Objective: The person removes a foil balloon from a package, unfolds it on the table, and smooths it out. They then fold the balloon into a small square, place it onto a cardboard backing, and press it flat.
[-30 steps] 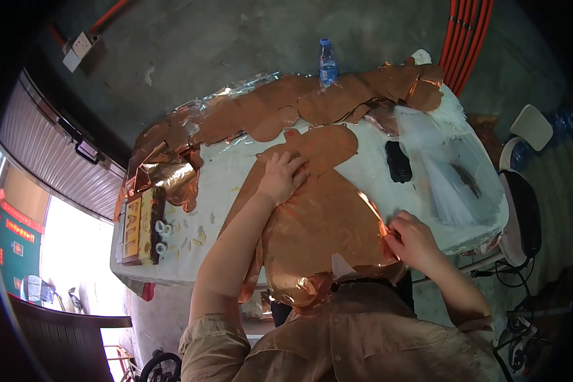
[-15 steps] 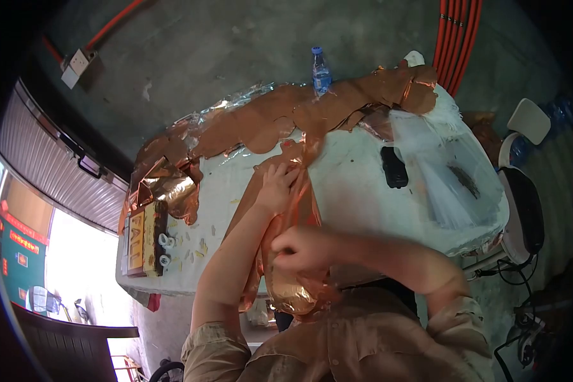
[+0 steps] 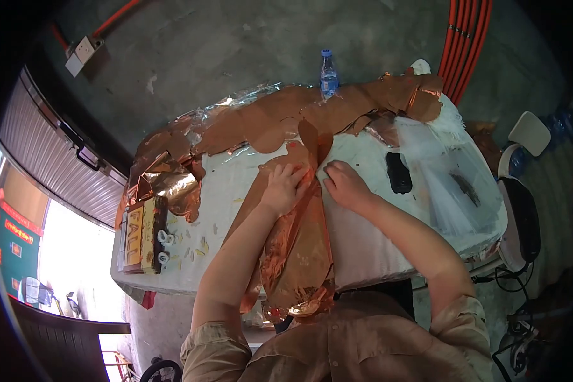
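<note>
A long copper-coloured foil piece lies flat and creased over the table's front edge, its lower end hanging towards my body. At its narrow part, my left hand rests on top with fingers spread and lying on the foil. My right hand is beside the foil's right edge, fingers curled in. Whether its fingertips pinch anything is hidden. Above both hands, a rounded foil flap sticks up towards the pile at the back.
More copper foil pieces lie along the table's back edge, below a water bottle. A black phone-like object and clear plastic bags are to the right. A printed box, white rolls and crumpled foil sit left.
My right hand has moved up and right from over the lower foil to beside its narrow part, uncovering the lower foil. My left hand stays on the foil.
</note>
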Available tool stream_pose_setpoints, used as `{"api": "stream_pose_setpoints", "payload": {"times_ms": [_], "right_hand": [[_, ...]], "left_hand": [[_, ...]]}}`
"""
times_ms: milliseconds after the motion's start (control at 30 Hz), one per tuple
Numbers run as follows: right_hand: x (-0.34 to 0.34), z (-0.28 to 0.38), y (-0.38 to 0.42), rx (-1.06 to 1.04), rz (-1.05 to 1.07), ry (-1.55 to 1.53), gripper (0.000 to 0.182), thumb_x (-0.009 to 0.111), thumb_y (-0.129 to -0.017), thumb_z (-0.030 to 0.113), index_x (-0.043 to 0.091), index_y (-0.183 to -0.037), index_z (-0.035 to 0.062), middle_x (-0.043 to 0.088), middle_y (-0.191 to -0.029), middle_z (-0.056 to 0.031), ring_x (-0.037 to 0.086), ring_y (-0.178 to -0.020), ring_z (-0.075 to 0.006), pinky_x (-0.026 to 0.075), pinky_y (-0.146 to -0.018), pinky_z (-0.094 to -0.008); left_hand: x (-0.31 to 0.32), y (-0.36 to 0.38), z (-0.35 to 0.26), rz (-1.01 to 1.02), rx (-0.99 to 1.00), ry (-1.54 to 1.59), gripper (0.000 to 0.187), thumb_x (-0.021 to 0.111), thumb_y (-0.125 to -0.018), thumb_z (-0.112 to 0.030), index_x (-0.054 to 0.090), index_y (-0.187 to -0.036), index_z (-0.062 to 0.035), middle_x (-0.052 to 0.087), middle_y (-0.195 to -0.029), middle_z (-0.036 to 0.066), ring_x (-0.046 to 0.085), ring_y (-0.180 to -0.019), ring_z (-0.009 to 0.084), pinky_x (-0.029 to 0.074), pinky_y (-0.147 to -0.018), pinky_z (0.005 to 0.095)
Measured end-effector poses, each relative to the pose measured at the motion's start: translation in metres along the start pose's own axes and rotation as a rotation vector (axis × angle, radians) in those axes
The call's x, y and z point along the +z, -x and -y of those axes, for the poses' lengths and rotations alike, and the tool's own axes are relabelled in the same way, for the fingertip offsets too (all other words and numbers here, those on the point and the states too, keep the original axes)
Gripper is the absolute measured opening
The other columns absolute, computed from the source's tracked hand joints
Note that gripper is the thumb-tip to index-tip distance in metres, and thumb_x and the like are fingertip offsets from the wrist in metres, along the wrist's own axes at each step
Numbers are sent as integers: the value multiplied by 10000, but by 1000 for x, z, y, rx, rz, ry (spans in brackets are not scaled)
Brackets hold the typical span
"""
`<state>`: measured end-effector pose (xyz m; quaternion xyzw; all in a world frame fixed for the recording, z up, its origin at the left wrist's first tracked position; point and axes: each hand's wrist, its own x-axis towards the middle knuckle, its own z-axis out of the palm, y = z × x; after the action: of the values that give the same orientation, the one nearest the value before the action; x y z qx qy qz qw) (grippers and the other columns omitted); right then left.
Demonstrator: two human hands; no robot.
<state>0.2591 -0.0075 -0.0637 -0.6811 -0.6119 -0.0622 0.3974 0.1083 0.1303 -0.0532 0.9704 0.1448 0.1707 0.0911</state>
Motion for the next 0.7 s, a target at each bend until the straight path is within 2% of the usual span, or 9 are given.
{"api": "stream_pose_setpoints", "payload": {"times_ms": [67,133,233,300,367,467,533,633,700], "right_hand": [[7,-10,-6,-20,-49,137,248,537,-858,176,606,-958,-39,568,-1042,-233,531,-995,-371,429,-882,-431],[13,-8,-23,175,181,109,415,526,-877,242,528,-1104,-105,539,-1097,-242,510,-1022,-383,403,-916,-454],[31,3,-40,129,-4,36,542,491,-900,321,447,-1239,-100,512,-1193,-257,483,-1098,-397,367,-972,-483],[47,10,-47,148,-12,98,575,467,-915,352,413,-1286,-84,470,-1263,-268,430,-1182,-400,324,-1016,-486],[54,20,-51,160,-14,159,607,444,-930,384,379,-1332,-68,427,-1332,-280,378,-1266,-404,281,-1061,-490],[51,35,-53,148,257,70,625,401,-956,412,340,-1393,-29,310,-1445,-273,217,-1386,-388,185,-1122,-468],[48,30,-52,178,295,-467,622,367,-971,420,319,-1416,-12,281,-1470,-256,161,-1413,-370,131,-1144,-448],[21,21,-45,251,150,-565,572,386,-980,356,340,-1397,-33,275,-1480,-239,189,-1406,-365,172,-1136,-427],[-1,19,-39,320,88,-584,521,400,-989,303,366,-1381,-39,282,-1483,-225,204,-1406,-344,187,-1136,-410]], "left_hand": [[3,1,1,-28,15,11,386,577,-864,-237,568,-1237,-139,493,-1257,78,444,-1082,325,358,-956,438],[3,1,1,-52,34,22,378,579,-859,-232,573,-1223,-132,494,-1261,78,443,-1086,325,357,-955,440],[-1,-1,1,-10,21,23,321,565,-864,-259,606,-1148,-115,539,-1217,75,442,-1101,293,353,-953,434],[-6,-3,5,267,-48,-95,302,541,-865,-223,612,-1132,-103,556,-1213,102,445,-1125,311,345,-964,455],[2,-1,10,220,-13,-100,298,529,-864,-213,616,-1122,-93,562,-1206,118,451,-1135,327,340,-972,461],[6,1,13,255,-150,67,298,514,-863,-208,620,-1109,-78,569,-1191,149,461,-1149,357,327,-991,470],[-2,1,6,335,-323,247,302,511,-863,-214,621,-1107,-72,570,-1185,163,466,-1152,371,319,-1000,473],[-4,1,2,277,-145,42,311,525,-859,-226,615,-1113,-72,589,-1152,170,472,-1152,367,331,-1005,449],[8,3,9,26,22,64,285,550,-812,-148,618,-1074,-60,588,-1127,195,424,-1207,388,340,-1000,479]]}}
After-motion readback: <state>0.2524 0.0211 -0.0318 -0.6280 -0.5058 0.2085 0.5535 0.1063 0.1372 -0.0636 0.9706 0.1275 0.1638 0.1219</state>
